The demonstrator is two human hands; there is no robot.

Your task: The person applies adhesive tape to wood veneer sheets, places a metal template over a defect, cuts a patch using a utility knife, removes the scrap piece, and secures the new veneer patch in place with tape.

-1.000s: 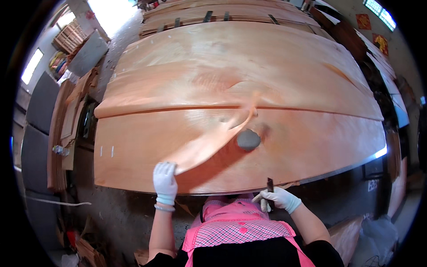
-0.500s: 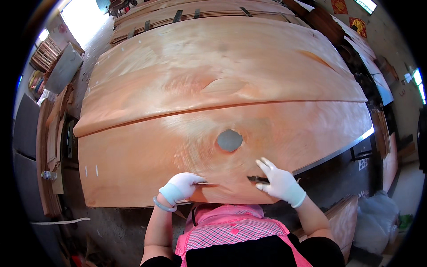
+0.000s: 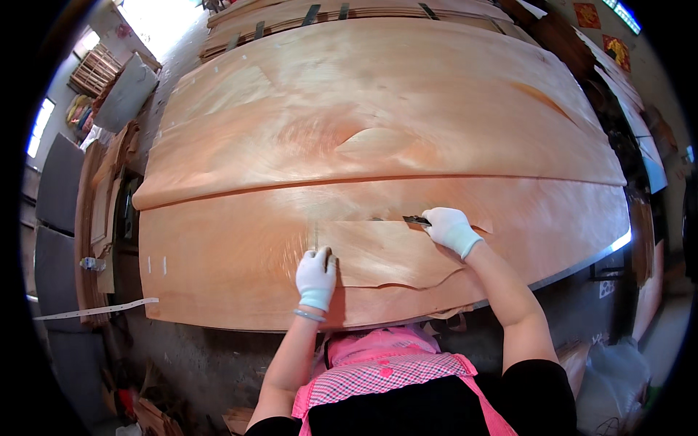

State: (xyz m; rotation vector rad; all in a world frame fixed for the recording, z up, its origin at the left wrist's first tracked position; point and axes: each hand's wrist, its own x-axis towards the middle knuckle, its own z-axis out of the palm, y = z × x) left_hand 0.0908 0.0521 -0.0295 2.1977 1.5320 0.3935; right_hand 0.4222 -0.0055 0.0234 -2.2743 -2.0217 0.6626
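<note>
A loose piece of thin wood veneer [image 3: 392, 254] lies on a large veneer sheet [image 3: 218, 269], with a wavy near edge. It covers nearly all of a round hole, of which only a small dark sliver shows at its far edge. My left hand [image 3: 316, 277], in a white glove, is closed at the left edge of the piece, its fingertips pinching there. My right hand [image 3: 449, 229], also gloved, grips a short black knife [image 3: 416, 220], whose tip points left over the far edge of the piece.
Another broad veneer sheet [image 3: 378, 109] overlaps the far part, with a split near its middle. Stacked sheets [image 3: 363, 13] lie beyond. Wood boards [image 3: 109, 203] lean at the left, a pale strip [image 3: 102, 310] juts out there, and a clear plastic bag [image 3: 614, 378] sits at lower right.
Both hands have moved away from the table's near edge. The loose veneer piece now lies across the hole, which was uncovered before. The knife has stayed in my right hand.
</note>
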